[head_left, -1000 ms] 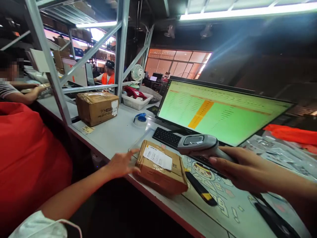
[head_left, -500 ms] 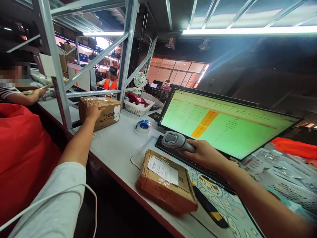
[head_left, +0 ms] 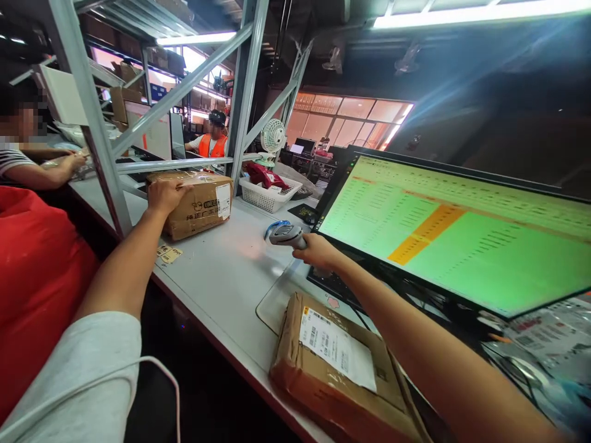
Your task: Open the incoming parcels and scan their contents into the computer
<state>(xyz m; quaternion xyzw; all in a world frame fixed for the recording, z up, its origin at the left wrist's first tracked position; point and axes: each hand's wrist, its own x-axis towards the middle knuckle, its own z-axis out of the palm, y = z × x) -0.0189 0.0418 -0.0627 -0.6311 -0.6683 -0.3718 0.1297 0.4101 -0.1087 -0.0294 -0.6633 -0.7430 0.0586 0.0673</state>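
My right hand (head_left: 318, 251) is wrapped round the handle of a grey barcode scanner (head_left: 285, 234), whose head points left over the table. A patch of light shows on the tabletop in front of it. My left hand (head_left: 165, 195) grips the top left part of a taped cardboard box (head_left: 196, 215) with a white label on its printed side. Nearer to me lies a second cardboard box (head_left: 323, 381), its white shipping label facing up, below my right forearm. Blue tape (head_left: 273, 227) is partly hidden behind the scanner.
A monitor (head_left: 443, 227) stands at the right, with a keyboard (head_left: 335, 286) before it. Metal shelf posts (head_left: 92, 111) rise behind the left box. A white basket (head_left: 268, 195) and a small fan (head_left: 272, 136) stand further back. A co-worker in stripes (head_left: 23, 163) sits at the left.
My right hand has carried the scanner left, away from the keyboard and towards the far box. My left hand has shifted to that box's left part. The view has turned slightly.
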